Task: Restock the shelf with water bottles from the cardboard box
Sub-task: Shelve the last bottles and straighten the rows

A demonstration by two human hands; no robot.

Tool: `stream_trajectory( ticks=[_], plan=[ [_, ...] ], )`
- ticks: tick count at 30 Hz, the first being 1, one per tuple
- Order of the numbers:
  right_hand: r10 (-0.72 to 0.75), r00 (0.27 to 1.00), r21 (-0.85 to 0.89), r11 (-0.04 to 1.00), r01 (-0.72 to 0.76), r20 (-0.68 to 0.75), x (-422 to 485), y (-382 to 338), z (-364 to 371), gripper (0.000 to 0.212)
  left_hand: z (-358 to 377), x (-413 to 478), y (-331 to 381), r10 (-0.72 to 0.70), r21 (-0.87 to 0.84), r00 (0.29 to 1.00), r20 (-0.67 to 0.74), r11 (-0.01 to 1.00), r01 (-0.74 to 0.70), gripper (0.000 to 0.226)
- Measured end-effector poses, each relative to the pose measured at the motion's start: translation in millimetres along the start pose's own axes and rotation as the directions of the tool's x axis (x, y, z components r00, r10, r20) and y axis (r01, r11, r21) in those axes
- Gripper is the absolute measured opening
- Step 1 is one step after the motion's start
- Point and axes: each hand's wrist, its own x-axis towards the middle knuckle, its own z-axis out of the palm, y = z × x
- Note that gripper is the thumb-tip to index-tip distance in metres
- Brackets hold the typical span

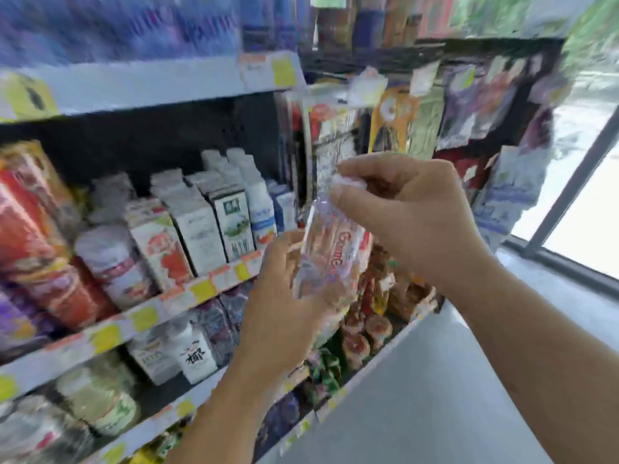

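Shelf [140, 316]: runs along the left, its white rail carrying yellow and orange price tags; the picture is blurred by motion.
Cartons [201, 229]: drink cartons and white bottles stand in rows on the middle tier, with red packs further left.
Left hand [284, 296]: seen from its back, it cups the lower end of the bottle with the fingers curled round it; the fingertips are hidden behind the bottle.
Water bottle [330, 249]: clear plastic with a red-lettered label, held tilted in the air in front of the shelf's right end, touching no tier.
Right hand [408, 216]: fingers and thumb bent tightly round the bottle's top, covering the cap.
Hanging packets [469, 105]: snack bags hang on a dark rack behind the hands.
Window [596, 212]: bright glass at far right, above grey floor [435, 396].
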Motion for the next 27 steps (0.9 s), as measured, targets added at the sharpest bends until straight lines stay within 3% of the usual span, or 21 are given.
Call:
stream_trajectory(
  ticks=[2, 6, 8, 10, 13, 16, 19, 23, 27],
  plan=[
    [-0.028, 0.999, 0.107, 0.994, 0.031, -0.031, 17.4, -38.4, -1.1, 0.011, -22.5, 9.7, 33.1, 0.051, -0.069, 0.999, -0.008, 0.996, -0.051, 0.054],
    [-0.035, 0.999, 0.227, 0.973, 0.038, -0.015, 29.4, -81.7, 5.4, 0.019, -59.7, 23.7, 84.7, 0.079, -0.184, 0.997, -0.016, 0.98, -0.081, 0.08],
    [-0.022, 0.999, 0.293, 0.956, 0.007, 0.047, 24.7, -90.3, 12.0, 0.036, -72.7, 29.3, 105.0, 0.111, -0.217, 0.993, -0.047, 0.969, -0.119, 0.069],
    [-0.03, 0.989, 0.308, 0.951, -0.015, 0.143, 17.2, -95.4, 18.9, 0.035, -84.0, 33.3, 124.8, 0.151, -0.189, 0.986, -0.073, 0.969, -0.162, 0.049],
    [-0.073, 0.951, 0.275, 0.961, -0.013, 0.302, 12.0, -105.1, 29.9, 0.038, -95.6, 34.7, 149.0, 0.159, -0.17, 0.981, -0.11, 0.97, -0.176, 0.042],
    [-0.094, 0.97, 0.216, 0.975, 0.045, 0.224, 20.5, -116.8, 44.2, 0.047, -100.3, 34.2, 167.0, 0.136, -0.148, 0.981, -0.139, 0.976, -0.157, 0.026],
    [-0.111, 0.979, 0.195, 0.978, 0.077, 0.171, 34.7, -128.4, 54.1, 0.044, -105.1, 37.8, 176.3, 0.137, -0.078, 0.969, -0.207, 0.985, -0.156, 0.026],
    [-0.121, 0.952, 0.301, 0.953, 0.032, 0.28, 48.7, -139.5, 61.2, 0.052, -115.5, 44.3, 186.2, 0.143, -0.086, 0.939, -0.312, 0.98, -0.177, 0.034],
    [-0.133, 0.925, 0.247, 0.968, 0.044, 0.355, 67.3, -146.0, 74.7, 0.052, -130.0, 53.2, 189.3, 0.166, -0.07, 0.927, -0.336, 0.977, -0.2, 0.034]
  ],
)
